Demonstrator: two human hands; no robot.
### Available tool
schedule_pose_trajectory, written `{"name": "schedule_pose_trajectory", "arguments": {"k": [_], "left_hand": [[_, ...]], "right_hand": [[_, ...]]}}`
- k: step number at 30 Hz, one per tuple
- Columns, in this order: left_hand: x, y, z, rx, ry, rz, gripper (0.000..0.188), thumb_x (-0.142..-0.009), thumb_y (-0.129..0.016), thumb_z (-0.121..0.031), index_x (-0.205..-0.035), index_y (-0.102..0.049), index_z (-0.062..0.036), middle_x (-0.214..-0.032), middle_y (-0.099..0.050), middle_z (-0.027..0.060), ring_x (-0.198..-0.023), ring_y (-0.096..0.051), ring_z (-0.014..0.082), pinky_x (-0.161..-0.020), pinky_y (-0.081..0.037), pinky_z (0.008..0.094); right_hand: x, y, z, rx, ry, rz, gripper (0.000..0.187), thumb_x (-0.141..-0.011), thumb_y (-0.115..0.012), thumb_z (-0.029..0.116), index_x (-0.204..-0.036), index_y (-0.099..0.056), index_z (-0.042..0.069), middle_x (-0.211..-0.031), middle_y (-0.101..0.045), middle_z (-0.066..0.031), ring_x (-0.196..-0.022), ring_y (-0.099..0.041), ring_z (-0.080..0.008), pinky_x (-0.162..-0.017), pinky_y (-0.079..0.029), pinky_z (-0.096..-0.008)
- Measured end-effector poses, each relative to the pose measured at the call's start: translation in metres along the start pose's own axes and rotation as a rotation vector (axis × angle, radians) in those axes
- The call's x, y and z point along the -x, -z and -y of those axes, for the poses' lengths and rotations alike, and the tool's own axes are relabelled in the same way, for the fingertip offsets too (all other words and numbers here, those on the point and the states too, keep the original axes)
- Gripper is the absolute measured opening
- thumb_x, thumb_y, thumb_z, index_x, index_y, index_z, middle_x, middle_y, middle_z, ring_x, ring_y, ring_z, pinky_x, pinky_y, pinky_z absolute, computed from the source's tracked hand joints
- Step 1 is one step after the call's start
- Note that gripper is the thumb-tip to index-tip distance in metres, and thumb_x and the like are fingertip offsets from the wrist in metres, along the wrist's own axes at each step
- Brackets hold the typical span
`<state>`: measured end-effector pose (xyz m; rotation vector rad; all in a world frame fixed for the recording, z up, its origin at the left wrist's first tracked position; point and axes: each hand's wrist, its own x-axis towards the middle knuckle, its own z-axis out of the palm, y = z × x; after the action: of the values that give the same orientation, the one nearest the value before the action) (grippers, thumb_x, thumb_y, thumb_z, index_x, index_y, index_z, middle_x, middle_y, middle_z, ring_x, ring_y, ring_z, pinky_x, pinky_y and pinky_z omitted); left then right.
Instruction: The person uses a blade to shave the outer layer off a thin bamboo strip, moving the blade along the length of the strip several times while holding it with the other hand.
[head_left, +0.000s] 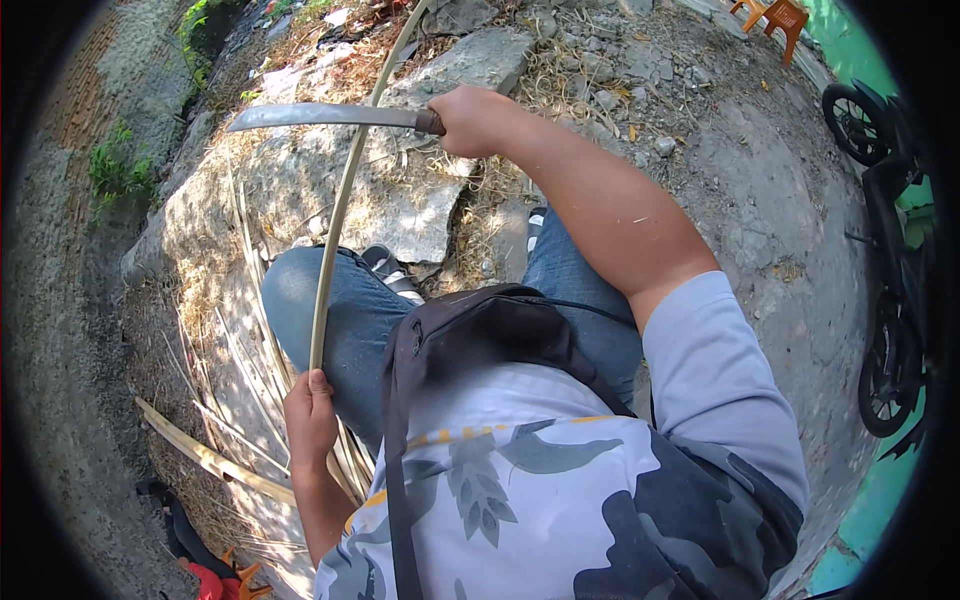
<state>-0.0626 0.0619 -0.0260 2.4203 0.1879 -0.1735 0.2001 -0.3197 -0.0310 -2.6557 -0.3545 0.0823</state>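
My right hand (468, 120) is closed round the handle of a machete (320, 115). Its long, slightly curved blade points left and crosses a pale bamboo strip (346, 190). Whether the edge touches the strip or lies just above it, I cannot tell. My left hand (311, 415) grips the strip near its lower end, thumb on top, beside my left knee. From there the strip rises past the knee and bends toward the top of the view. Several more split strips (245, 365) lie on the ground to the left, partly hidden by my left arm.
Broken concrete slabs (415, 215), rubble and dry shavings (495, 190) cover the ground ahead. A motorcycle (885, 260) stands at the right by a green wall. Orange plastic stools (783, 20) are at the far right. Someone in red (212, 580) is at the lower left.
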Motion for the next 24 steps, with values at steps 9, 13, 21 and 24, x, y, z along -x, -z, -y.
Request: {"name": "schedule_pose_trajectory", "arguments": {"k": [9,13,21,24], "left_hand": [[0.003,-0.003,-0.002,-0.018,0.014,-0.022,0.048,-0.109,-0.048,-0.037,-0.079,-0.058,-0.0003,-0.062,-0.047,0.0021,-0.061,-0.043,0.0112,-0.056,-0.035,0.0316],[0.002,-0.007,0.001,0.035,-0.002,-0.05,0.049,-0.109,-0.047,-0.037,-0.078,-0.057,-0.0005,-0.062,-0.047,0.0019,-0.06,-0.043,0.0111,-0.055,-0.034,0.0309],[-0.001,-0.005,0.009,0.095,0.052,-0.023,0.049,-0.109,-0.046,-0.038,-0.078,-0.058,-0.0016,-0.063,-0.048,0.0019,-0.061,-0.045,0.011,-0.056,-0.036,0.0306],[0.0,-0.009,0.004,0.032,0.016,-0.063,0.05,-0.109,-0.046,-0.039,-0.078,-0.058,-0.0014,-0.063,-0.049,0.0023,-0.061,-0.045,0.0116,-0.057,-0.037,0.0311]], "right_hand": [[0.03,-0.02,0.081,0.23,0.559,0.208,0.019,-0.075,-0.067,0.014,-0.094,-0.069,0.015,-0.087,-0.072,-0.0109,-0.087,-0.071,-0.0325,-0.075,-0.056,-0.0479],[0.005,-0.009,0.033,0.128,0.339,0.094,0.022,-0.075,-0.068,0.014,-0.097,-0.068,0.017,-0.089,-0.071,-0.01,-0.089,-0.071,-0.0324,-0.075,-0.055,-0.0481],[0.015,-0.008,0.037,0.122,0.285,0.121,0.02,-0.076,-0.067,0.014,-0.097,-0.067,0.015,-0.089,-0.071,-0.0109,-0.093,-0.071,-0.0332,-0.079,-0.056,-0.0496],[0.018,-0.012,0.046,0.148,0.348,0.1,0.019,-0.077,-0.067,0.013,-0.096,-0.067,0.015,-0.089,-0.072,-0.0099,-0.091,-0.071,-0.0332,-0.078,-0.056,-0.0486]]}}
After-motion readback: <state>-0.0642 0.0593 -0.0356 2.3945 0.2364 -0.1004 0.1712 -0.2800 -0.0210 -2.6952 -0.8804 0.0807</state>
